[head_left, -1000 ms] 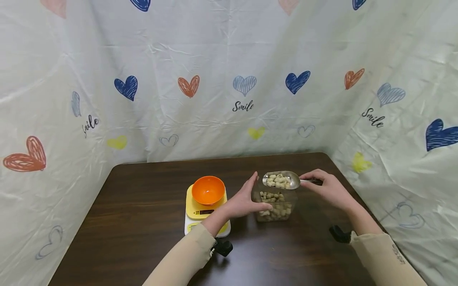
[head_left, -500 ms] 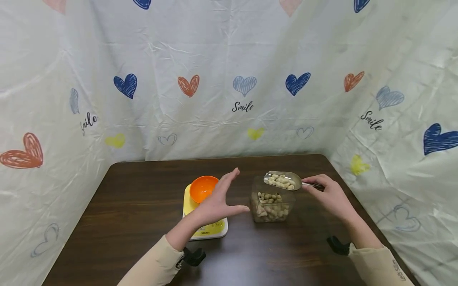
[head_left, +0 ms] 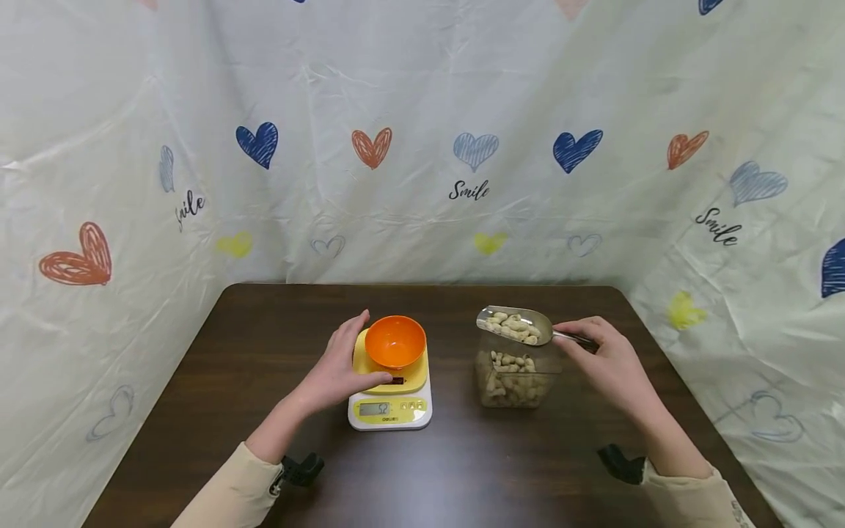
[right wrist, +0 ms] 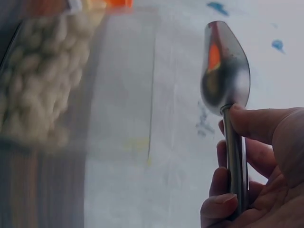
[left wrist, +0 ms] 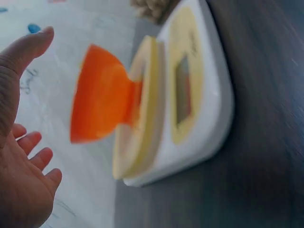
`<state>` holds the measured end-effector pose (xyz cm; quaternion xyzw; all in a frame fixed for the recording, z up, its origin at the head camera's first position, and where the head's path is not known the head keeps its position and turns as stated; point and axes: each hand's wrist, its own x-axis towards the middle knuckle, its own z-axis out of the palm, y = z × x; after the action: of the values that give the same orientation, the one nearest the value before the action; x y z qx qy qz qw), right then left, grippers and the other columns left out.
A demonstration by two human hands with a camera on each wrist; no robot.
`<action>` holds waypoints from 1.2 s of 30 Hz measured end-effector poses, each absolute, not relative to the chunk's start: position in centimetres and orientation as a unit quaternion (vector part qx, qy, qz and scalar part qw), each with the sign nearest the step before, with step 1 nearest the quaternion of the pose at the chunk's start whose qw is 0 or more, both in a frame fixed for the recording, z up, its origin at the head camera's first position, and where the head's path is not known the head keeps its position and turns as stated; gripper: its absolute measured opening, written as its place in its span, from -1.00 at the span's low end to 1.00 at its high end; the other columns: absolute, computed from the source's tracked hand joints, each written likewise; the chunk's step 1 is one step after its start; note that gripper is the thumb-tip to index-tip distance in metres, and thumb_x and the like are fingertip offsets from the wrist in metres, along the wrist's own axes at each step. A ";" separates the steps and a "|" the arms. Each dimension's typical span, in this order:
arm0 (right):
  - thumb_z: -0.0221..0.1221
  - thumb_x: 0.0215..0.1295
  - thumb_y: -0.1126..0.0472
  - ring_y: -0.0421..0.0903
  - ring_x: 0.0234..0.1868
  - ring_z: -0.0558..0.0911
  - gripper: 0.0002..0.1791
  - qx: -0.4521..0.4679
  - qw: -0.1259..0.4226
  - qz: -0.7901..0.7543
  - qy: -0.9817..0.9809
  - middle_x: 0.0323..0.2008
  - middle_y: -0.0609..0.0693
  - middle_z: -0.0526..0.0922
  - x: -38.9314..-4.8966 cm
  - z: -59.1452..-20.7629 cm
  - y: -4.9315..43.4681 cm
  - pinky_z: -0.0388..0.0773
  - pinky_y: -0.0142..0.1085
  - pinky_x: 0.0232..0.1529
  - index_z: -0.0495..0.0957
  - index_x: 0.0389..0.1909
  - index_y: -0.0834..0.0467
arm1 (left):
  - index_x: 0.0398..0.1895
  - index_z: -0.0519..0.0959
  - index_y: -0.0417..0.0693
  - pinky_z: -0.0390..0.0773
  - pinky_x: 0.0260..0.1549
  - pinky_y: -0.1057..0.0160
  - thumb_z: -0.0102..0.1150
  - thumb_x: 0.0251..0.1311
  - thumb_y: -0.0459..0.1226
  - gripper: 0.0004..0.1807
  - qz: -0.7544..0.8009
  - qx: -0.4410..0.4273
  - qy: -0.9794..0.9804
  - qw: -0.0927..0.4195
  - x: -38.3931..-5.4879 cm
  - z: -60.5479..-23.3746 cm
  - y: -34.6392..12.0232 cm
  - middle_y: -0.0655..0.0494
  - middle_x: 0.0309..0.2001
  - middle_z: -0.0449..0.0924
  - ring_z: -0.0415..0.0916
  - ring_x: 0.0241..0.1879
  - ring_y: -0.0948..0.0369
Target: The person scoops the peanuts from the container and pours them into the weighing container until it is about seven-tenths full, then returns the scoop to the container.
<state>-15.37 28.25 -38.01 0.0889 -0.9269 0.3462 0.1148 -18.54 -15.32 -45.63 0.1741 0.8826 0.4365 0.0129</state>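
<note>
My right hand grips the handle of a metal scoop heaped with peanuts in their shells. The scoop hangs level above a clear plastic container, which holds more peanuts. My left hand is beside an orange bowl, its thumb and fingers spread apart and holding nothing. In the left wrist view a gap shows between the hand and the bowl. The bowl stands on the yellow platform of a white kitchen scale, whose display reads about 52.
The dark wooden table carries the scale in the middle and the container to its right. Behind and at both sides hangs a white sheet printed with hearts and the word Smile.
My left hand has left the container and moved left, past the scale, to the bowl's left side. The loaded scoop has stayed above the container. The head view has shifted slightly.
</note>
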 end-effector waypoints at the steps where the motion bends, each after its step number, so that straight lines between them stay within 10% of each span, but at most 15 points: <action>1: 0.24 0.46 -0.10 -0.25 -0.06 0.50 -0.70 0.091 0.113 0.349 -0.926 -0.02 -0.13 0.60 -15.4 -37.9 27.7 0.42 -0.38 -0.16 0.72 0.05 -0.06 | 0.68 -0.09 0.18 0.22 0.33 -0.32 0.57 -0.04 0.17 0.31 0.435 0.170 0.884 0.019 -18.7 -45.8 -15.5 0.13 0.61 -0.06 -0.07 0.53 0.02; 36: 0.32 0.41 0.10 0.05 -0.03 0.47 -0.78 0.164 0.107 0.318 -0.928 -0.06 0.01 0.61 -20.3 -40.0 17.4 0.43 -0.05 -0.09 0.75 -0.02 0.07 | 0.64 0.02 -0.08 0.35 0.26 -0.23 0.60 -0.11 0.17 0.34 0.417 0.137 0.896 0.060 -22.0 -48.3 -14.4 -0.09 0.52 0.13 0.10 0.41 -0.08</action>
<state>-20.26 17.42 -40.02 0.1643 -0.9276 0.3179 0.1071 -22.01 -14.39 -48.33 0.1372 0.8963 0.4173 0.0601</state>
